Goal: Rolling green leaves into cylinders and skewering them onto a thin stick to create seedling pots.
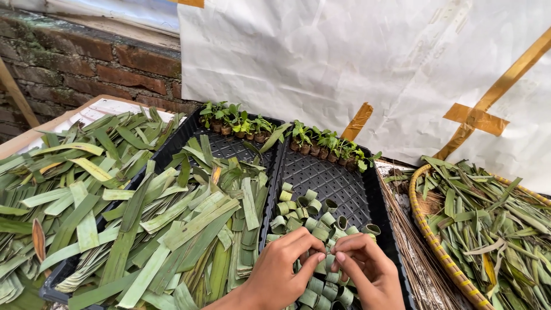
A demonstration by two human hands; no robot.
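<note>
2 hands (321,267) – leaf rings (313,221), black tray (344,183)

— What are those little rings (313,221) by the left hand (284,270) and right hand (367,270) made of?

— Leaf, rolled: smooth, faintly waxy green, the same stuff as the flat leaf strips (189,229) at lower left.

— And the trays (338,183)?

— Black plastic, matt, with a dimpled grid surface.

— The basket (427,235) at the right edge?

— Woven cane or rattan, I think; the rim looks yellowish and slightly glossy, though it's partly cut off.

— Behind it all?

— A crinkled white sheet (344,63), paper or thin plastic, patched with glossy brown tape (476,117). At upper left, a rough brick wall (86,63), weathered and mossy.
</note>
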